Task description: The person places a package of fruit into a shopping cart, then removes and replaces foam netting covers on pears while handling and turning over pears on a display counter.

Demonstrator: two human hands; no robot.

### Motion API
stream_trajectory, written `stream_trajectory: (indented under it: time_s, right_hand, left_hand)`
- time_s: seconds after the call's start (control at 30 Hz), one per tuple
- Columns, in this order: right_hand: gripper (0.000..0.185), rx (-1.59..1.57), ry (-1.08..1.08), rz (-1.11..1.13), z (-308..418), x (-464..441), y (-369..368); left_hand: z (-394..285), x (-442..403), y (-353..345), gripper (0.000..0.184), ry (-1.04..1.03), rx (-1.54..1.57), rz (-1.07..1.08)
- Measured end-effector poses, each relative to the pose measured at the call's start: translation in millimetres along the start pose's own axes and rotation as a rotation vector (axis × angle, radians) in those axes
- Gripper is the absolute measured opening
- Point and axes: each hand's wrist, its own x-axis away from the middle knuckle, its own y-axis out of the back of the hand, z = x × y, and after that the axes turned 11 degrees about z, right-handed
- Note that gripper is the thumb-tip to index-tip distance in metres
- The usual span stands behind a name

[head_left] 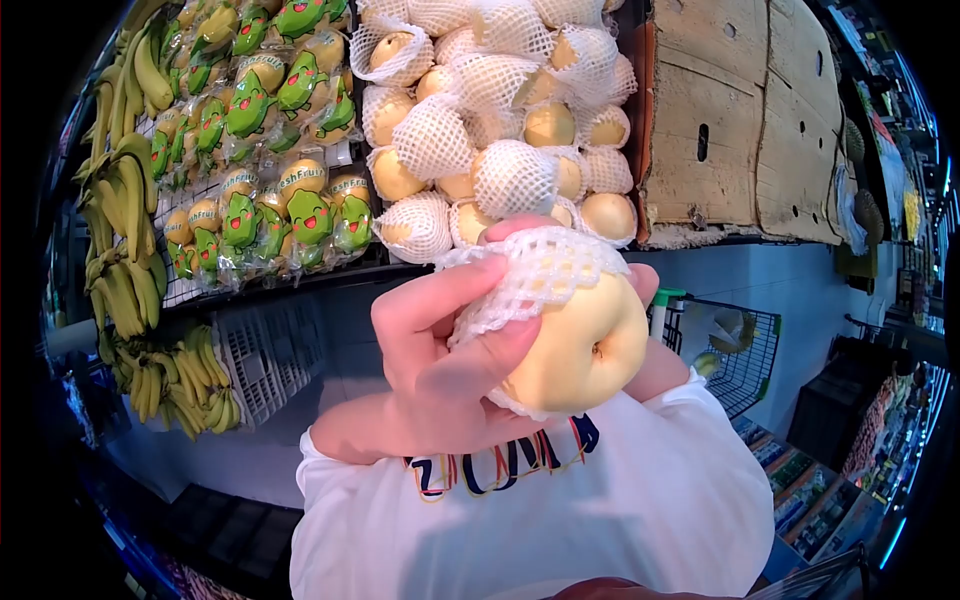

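A pale yellow round pear (590, 345) is held up close in front of my chest, its dimpled end turned toward me. A white foam net (560, 270) covers its upper and left part, with the lower right side bare. The fingers of my left hand (440, 350) are closed around the left side, thumb and forefinger pinching the net's edge. My right hand (645, 282) is mostly hidden behind the pear; a fingertip shows at its right side, holding it. Another fingertip shows above the net, and I cannot tell whose hand it belongs to.
Beyond my hands is a display of net-wrapped pears (520, 130). Bagged fruit (270, 210) with green cartoon prints lies to its left, then bananas (125, 200). Cardboard boxes (750, 130) stand at right, above a shopping cart (735, 350). A white plastic crate (265, 350) is lower left.
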Motion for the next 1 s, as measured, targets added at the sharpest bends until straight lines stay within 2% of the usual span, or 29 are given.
stream_trajectory:
  time_s: [0.17, 0.43, 0.53, 0.6, 0.67, 0.7, 0.77, 0.87, 1.0]
  right_hand:
    - [0.091, 0.003, -0.118, 0.014, 4.4, -6.4, -9.5]
    - [0.108, 0.044, -0.13, -0.082, -2.0, -10.6, -6.7]
    - [0.102, -0.057, -0.153, -0.035, -7.7, -6.6, 11.5]
    - [0.082, -0.321, -0.059, 0.307, -24.4, -8.8, 57.3]
    - [0.071, -0.426, -0.078, 0.336, -27.8, -5.1, 68.3]
    - [0.069, -0.398, -0.148, 0.193, -23.5, 1.8, 62.9]
    - [0.068, -0.289, -0.19, 0.079, -19.4, 6.8, 57.9]
    - [0.069, -0.104, -0.126, 0.119, -18.4, 5.5, 49.7]
    - [0.075, -0.039, -0.059, 0.215, -11.6, 0.9, 29.7]
  left_hand:
    - [-2.0, 11.6, 2.9, 0.079, 0.022, -0.046, 0.028]
    - [-5.9, 10.0, 7.8, 0.09, 0.065, -0.058, 0.074]
    - [-7.3, 8.0, 9.9, 0.095, 0.082, -0.06, 0.089]
    - [-7.0, 5.0, 11.4, 0.098, 0.101, -0.058, 0.099]
    - [-7.6, 0.5, 12.4, 0.101, 0.121, -0.055, 0.106]
    - [-7.8, -1.0, 12.6, 0.102, 0.128, -0.052, 0.109]
    - [-8.7, -1.4, 11.6, 0.105, 0.134, -0.052, 0.119]
    - [-9.7, 1.4, 10.6, 0.111, 0.179, -0.03, 0.119]
    - [-9.4, 3.0, 7.2, 0.11, 0.198, 0.028, 0.066]
